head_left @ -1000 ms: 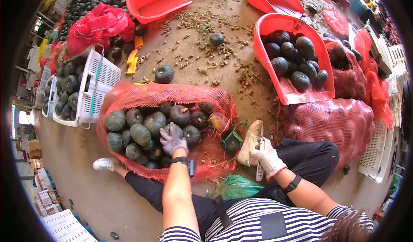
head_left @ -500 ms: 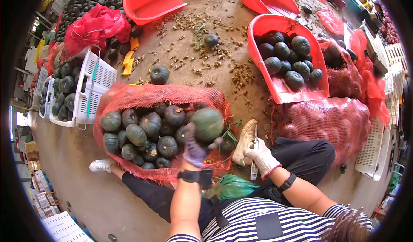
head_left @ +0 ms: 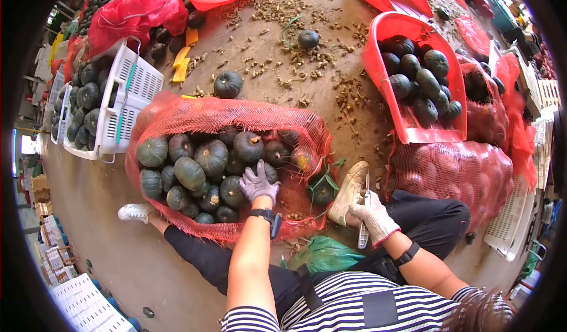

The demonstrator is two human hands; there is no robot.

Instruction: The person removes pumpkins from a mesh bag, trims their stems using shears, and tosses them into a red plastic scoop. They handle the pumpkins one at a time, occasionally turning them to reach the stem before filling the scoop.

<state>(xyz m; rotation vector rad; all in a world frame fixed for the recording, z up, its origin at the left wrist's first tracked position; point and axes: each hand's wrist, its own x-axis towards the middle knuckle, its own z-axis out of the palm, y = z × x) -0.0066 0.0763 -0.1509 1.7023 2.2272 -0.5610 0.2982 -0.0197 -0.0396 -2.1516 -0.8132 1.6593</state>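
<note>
My left hand (head_left: 258, 184), in a pale purple glove, lies with fingers spread over dark green pumpkins inside a red mesh sack (head_left: 230, 108). Its fingertips touch a pumpkin (head_left: 269, 173) that is partly covered by the hand. Around it are several more, among them a large one (head_left: 189, 173) and one with an orange patch (head_left: 302, 158). My right hand (head_left: 373, 215), white-gloved, is closed around a slim knife-like tool (head_left: 362, 235) beside my right shoe (head_left: 349, 193); its narrow end points away from me. Fingers partly hide the tool.
A red scoop (head_left: 434, 134) full of pumpkins rests by a filled mesh sack (head_left: 455, 169) at right. White crates (head_left: 133, 95) with pumpkins stand at left. Loose pumpkins (head_left: 228, 84) and dried stem bits lie on the floor. A green bag (head_left: 325, 254) is between my legs.
The green pumpkin held up in my left hand is out of it; that hand has moved down onto the pumpkins in the sack, fingers spread. My right hand keeps its grip. The view has shifted slightly.
</note>
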